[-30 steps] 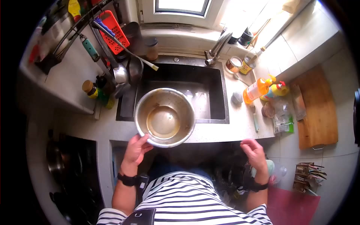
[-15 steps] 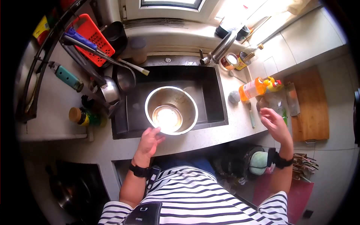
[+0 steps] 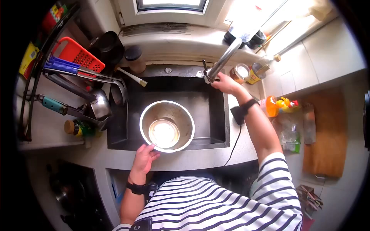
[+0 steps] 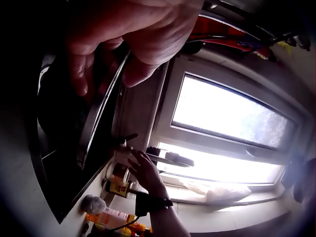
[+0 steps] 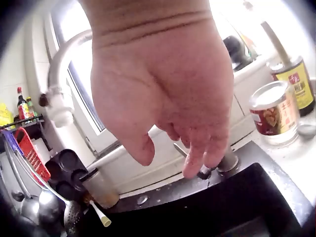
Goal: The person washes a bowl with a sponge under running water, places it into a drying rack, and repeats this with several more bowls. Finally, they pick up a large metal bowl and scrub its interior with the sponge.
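A round metal basin (image 3: 185, 125) with a shallow pool of liquid is tilted over the front part of the dark sink (image 3: 210, 113). My left hand (image 3: 144, 158) pinches its near rim, thumb on one side and fingers on the other, as the left wrist view shows at the rim (image 4: 101, 108). Beyond the sink, my right hand (image 3: 227, 84) reaches to the base of the faucet (image 3: 227, 56). Its thumb stands apart from its loosely bent fingers in the right wrist view, with the fingertips overlapping the faucet's lever and base there.
Ladles and a red basket (image 3: 81, 56) hang at the left, with a brush (image 3: 132, 76) jutting over the sink. A labelled can (image 5: 272, 116) stands right of the faucet. Soap bottles (image 3: 273, 106) and a cutting board (image 3: 325, 134) are farther right. A cable (image 3: 235, 144) hangs from the right wrist.
My right hand has moved from beside the counter's right front forward to the faucet. The basin has moved back over the sink, still held by my left hand.
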`<state>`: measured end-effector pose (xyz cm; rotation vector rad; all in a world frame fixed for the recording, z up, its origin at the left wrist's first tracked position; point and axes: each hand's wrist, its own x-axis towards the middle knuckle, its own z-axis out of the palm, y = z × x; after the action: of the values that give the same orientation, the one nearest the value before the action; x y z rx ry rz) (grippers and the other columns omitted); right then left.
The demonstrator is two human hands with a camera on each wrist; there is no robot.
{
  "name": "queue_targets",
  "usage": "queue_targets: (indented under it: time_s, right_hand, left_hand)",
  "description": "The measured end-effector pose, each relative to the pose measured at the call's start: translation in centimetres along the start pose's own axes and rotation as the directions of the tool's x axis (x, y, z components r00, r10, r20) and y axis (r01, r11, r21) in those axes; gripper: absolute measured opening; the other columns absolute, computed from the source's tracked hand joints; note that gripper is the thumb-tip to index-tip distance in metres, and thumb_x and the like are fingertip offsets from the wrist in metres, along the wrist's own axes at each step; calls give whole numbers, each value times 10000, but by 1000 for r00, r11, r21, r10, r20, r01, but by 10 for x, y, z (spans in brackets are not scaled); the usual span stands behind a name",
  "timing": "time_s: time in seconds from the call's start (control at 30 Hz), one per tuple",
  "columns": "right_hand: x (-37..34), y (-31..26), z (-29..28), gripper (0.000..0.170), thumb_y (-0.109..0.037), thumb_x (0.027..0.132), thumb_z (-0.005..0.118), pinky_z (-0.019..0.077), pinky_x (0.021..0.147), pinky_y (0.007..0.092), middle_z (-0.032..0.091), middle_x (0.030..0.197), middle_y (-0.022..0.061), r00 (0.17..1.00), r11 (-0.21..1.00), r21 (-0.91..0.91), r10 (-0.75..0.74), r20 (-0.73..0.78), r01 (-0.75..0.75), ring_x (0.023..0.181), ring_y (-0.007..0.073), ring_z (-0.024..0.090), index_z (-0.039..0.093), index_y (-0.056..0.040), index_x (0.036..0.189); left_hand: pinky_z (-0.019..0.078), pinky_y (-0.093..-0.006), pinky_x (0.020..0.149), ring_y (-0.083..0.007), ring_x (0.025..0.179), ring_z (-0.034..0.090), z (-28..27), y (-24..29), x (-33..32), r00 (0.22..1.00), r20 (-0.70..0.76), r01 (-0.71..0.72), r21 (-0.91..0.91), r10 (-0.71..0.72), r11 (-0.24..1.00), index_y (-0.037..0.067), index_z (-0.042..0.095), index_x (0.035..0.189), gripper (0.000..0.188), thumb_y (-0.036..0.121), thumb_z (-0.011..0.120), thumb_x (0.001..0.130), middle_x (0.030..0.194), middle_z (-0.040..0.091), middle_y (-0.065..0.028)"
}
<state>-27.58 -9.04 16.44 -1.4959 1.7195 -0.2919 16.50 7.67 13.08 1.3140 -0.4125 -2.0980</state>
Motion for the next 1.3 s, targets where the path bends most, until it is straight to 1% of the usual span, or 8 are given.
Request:
queue_targets:
  time_s: [0.1,0.13,0.2,0.5,0.53,0.93,1.13,1.3]
  right_hand:
    - [29,-26,15,560,-195,831,665,450,978,360,621,1211,207,902,957,-53,-286,-324,284,1147,278,579,484,16,1317]
    - [33,-34,-8,826,-265,853,649,279,1128,339,404,1440,280,980,978,59,-201,13,200,1406,299,331,232,94,1469]
    - [52,-34,-6,886,-266,833,685,296,1124,348,385,1448,297,981,975,158,-172,89,157,1387,316,357,195,89,1481]
    - [71,0,21,808,-274,847,650,282,1138,362,399,1442,284,949,949,-71,-311,-46,308,1361,349,388,263,95,1453]
    - [65,5,29,697,-264,812,687,370,1083,375,489,1381,243,896,913,-21,-405,-179,408,1323,369,438,380,-37,1395]
    - [-135,109,58,486,-223,810,675,505,917,488,445,1352,190,953,665,-702,50,-298,-255,1161,412,507,519,-93,1251]
    - [-155,138,74,433,-78,804,601,498,902,482,568,1221,212,919,822,-436,245,-310,-367,1041,419,594,562,-115,1233]
    - [-117,32,116,424,-71,757,629,508,894,414,633,1079,178,916,959,-133,-281,-287,252,1008,375,610,615,-83,1180]
  left_hand:
    - [521,-326,789,-167,866,648,13,-3,-2,999,-36,11,3,-10,1000,78,560,1159,234,175,586,949,1054,666,-60]
    - [520,-324,796,-164,869,647,17,-4,-2,999,-49,13,5,-13,1000,79,562,1162,233,177,583,951,1059,667,-60]
    - [516,-323,809,-162,887,647,24,-5,4,998,-68,10,1,-10,1000,84,564,1174,238,175,579,954,1071,667,-57]
    - [491,-331,832,-158,916,627,67,-7,35,993,-116,-14,49,20,999,101,564,1187,260,181,599,943,1071,652,-34]
    - [478,-346,839,-162,922,621,71,-7,41,993,-118,-14,48,20,999,100,568,1151,241,191,616,934,1056,647,-31]
    - [517,-308,760,-130,766,638,70,-36,115,987,-155,-23,173,50,985,118,602,1077,178,120,630,901,958,676,-7]
    - [527,-279,710,-114,791,625,75,-41,119,970,-180,-123,225,166,967,103,616,1036,192,57,651,853,950,661,0]
    - [492,-235,656,-77,799,589,89,-50,114,949,-127,-254,227,287,940,82,625,1006,207,37,662,807,942,645,17]
